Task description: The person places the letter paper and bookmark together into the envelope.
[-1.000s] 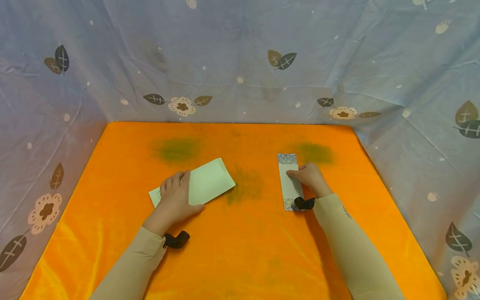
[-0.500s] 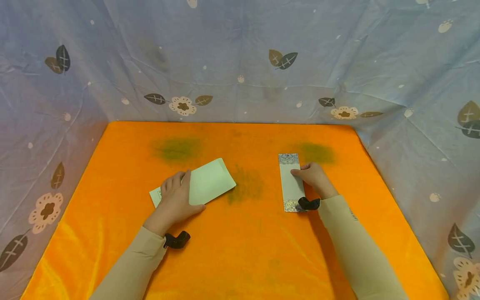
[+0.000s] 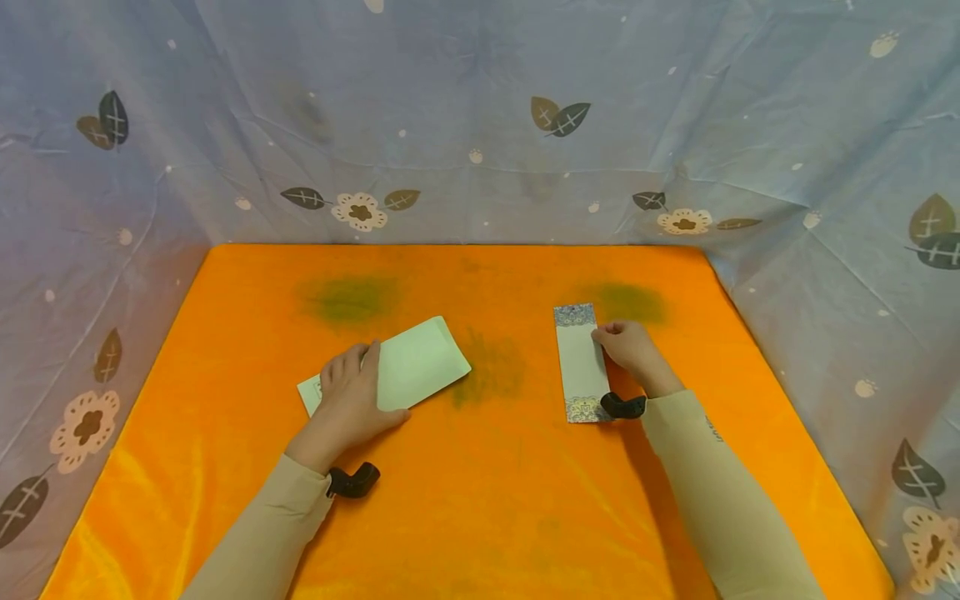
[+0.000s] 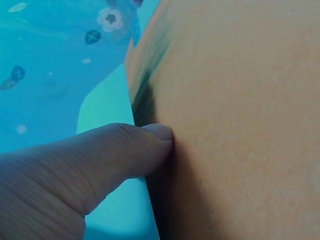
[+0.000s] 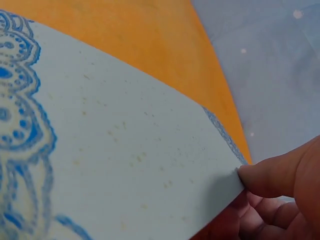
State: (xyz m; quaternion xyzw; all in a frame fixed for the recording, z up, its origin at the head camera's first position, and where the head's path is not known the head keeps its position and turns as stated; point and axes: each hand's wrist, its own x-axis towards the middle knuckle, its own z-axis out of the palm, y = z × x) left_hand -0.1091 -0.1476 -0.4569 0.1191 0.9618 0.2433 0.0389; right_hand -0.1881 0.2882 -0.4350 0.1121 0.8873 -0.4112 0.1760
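Observation:
My left hand (image 3: 347,408) spans a pale green envelope (image 3: 420,362) lying slantwise, its fingers at the far edge and its thumb at the near one. In the left wrist view that thumb (image 4: 125,150) crosses the envelope's edge (image 4: 117,205). To the right is a long white bookmark (image 3: 581,358) with blue lace-like patterns at both ends. My right hand (image 3: 633,350) pinches its right long edge, thumb on top and fingers beneath. The right wrist view shows the thumb (image 5: 270,177) on the bookmark's edge and small brownish flecks on its white face (image 5: 125,135).
An orange cloth (image 3: 480,500) with dark greenish patches covers the table. Grey-blue curtains (image 3: 480,125) printed with flowers and leaves enclose its back and sides. Black curved pieces stick out at the left cuff (image 3: 354,481) and right cuff (image 3: 624,406).
My right thumb has slid rightward from the middle of the bookmark to its right edge, uncovering more of its face. The left hand and the envelope stay where they were.

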